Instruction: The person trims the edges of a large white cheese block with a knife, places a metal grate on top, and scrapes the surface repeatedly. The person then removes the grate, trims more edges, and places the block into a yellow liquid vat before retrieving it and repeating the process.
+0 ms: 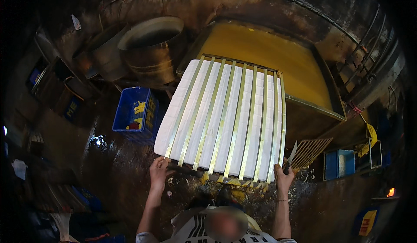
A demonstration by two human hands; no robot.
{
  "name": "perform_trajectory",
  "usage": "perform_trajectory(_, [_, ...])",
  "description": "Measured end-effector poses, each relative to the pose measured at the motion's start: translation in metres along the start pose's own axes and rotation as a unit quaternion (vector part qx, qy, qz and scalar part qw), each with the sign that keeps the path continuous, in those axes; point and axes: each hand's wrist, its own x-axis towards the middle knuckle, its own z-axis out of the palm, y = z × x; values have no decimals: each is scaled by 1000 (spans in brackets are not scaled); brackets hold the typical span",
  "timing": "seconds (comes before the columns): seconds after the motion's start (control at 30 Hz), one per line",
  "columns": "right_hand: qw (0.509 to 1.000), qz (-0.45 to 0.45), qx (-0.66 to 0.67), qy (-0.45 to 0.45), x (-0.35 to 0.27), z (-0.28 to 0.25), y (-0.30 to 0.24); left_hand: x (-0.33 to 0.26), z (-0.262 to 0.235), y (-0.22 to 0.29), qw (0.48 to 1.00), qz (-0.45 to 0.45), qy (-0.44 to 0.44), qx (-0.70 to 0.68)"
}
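Observation:
A large white slab [211,126], scored with faint grid lines, lies under a rack of long pale yellow slats [236,126]. My left hand [159,169] is closed at the rack's near left corner, its fingers by the end of the outermost slat. At the near right corner, my right hand [284,178] is closed round a knife [292,152] whose blade points up and away. The same hand is against the rack's right edge; whether it also grips a slat I cannot tell. The slab's far end lies beside a vat of yellow-brown liquid [269,47].
Left of the slab stands a blue crate [134,113] with yellow scraps inside. Behind it are big round metal tubs [152,56]. A wooden grate [310,152] and a light blue bin [346,162] sit to the right. The dark floor [117,173] looks wet, with crumbs near my feet.

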Motion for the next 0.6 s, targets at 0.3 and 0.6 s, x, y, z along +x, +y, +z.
perform_trajectory(0.3, [900, -85, -193, -382, -80, 16, -133, -58, 107, 61, 791, 458, -200, 355])
perform_trajectory(0.6, [927, 100, 123, -340, -112, 20, -160, -59, 161, 38, 829, 72, -496, 249])
